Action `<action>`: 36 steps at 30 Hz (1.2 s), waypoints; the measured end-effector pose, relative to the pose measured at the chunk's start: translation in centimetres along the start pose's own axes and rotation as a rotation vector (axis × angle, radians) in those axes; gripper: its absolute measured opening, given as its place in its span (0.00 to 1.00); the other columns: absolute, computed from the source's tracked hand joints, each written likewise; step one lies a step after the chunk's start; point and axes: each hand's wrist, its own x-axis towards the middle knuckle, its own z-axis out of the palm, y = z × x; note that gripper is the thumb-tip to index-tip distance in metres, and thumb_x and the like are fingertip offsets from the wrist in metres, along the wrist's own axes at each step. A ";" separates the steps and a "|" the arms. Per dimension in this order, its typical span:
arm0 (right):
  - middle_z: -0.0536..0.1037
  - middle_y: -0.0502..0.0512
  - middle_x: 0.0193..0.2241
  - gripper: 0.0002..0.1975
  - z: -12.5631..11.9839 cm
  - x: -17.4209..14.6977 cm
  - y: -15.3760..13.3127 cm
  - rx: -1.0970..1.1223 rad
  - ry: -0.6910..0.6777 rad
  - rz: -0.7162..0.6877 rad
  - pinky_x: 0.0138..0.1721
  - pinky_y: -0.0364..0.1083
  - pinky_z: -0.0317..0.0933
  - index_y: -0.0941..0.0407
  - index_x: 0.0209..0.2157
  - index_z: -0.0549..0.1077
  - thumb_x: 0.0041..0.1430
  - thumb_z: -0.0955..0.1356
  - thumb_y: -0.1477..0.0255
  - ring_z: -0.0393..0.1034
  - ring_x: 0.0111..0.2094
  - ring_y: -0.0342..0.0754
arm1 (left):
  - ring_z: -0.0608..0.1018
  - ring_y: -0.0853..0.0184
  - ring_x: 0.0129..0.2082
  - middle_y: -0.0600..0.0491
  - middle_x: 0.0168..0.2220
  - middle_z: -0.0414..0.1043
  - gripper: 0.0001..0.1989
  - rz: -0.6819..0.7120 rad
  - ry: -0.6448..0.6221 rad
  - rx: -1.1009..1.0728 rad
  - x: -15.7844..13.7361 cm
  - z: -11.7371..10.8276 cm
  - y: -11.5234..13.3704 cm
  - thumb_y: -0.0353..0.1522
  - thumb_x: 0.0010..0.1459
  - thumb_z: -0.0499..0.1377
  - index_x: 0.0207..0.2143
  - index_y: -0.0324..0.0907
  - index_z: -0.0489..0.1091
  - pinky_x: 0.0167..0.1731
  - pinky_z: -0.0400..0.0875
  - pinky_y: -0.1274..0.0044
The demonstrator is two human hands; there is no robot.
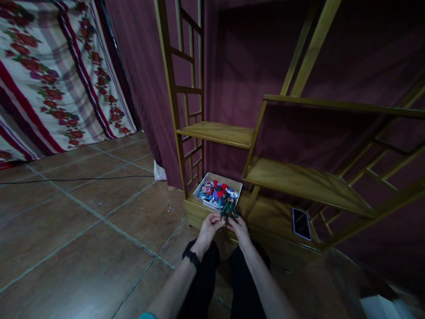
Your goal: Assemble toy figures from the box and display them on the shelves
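Both of my hands are together at the front of a shallow white box, wrapped around a dark green, irregularly shaped thing (229, 210); its kind is too small and dark to make out. My left hand (210, 225), with a black band on the wrist, pinches its left side. On the right side, the fingers of my right hand (239, 228) close on it. Just behind, the white box (203, 180) holds a jumble of small red, blue, purple, black and white pieces. The green thing overlaps the box's front right corner.
The box stands on the bottom board of a wooden shelf unit (219, 131). To the right on that board lies a tablet-like device (301, 223) with a dark screen. A black cable (99, 178) crosses the tiled floor at left. A floral cloth (49, 84) hangs behind.
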 end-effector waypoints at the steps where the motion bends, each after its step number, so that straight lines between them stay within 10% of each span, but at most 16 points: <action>1: 0.75 0.56 0.41 0.25 0.0 -0.1 0.0 0.011 -0.001 0.000 0.34 0.46 0.69 0.56 0.40 0.72 0.37 0.72 0.61 0.71 0.40 0.52 | 0.74 0.72 0.23 0.58 0.22 0.70 0.20 0.003 0.000 0.000 0.0 0.0 0.0 0.32 0.34 0.68 0.31 0.40 0.65 0.27 0.64 0.80; 18: 0.77 0.52 0.34 0.17 -0.4 -0.3 -0.3 0.202 -0.089 0.097 0.39 0.48 0.67 0.55 0.35 0.71 0.38 0.72 0.68 0.72 0.35 0.47 | 0.72 0.72 0.23 0.55 0.24 0.71 0.18 0.021 -0.032 0.103 -0.2 0.0 0.2 0.36 0.34 0.68 0.27 0.38 0.66 0.25 0.62 0.81; 36: 0.77 0.50 0.32 0.09 -0.8 0.0 -0.2 0.270 -0.158 0.095 0.40 0.44 0.66 0.54 0.28 0.72 0.40 0.70 0.75 0.71 0.37 0.46 | 0.71 0.63 0.36 0.50 0.32 0.70 0.07 0.448 -0.075 0.682 -3.9 1.6 2.1 0.36 0.52 0.56 0.34 0.46 0.70 0.42 0.62 0.75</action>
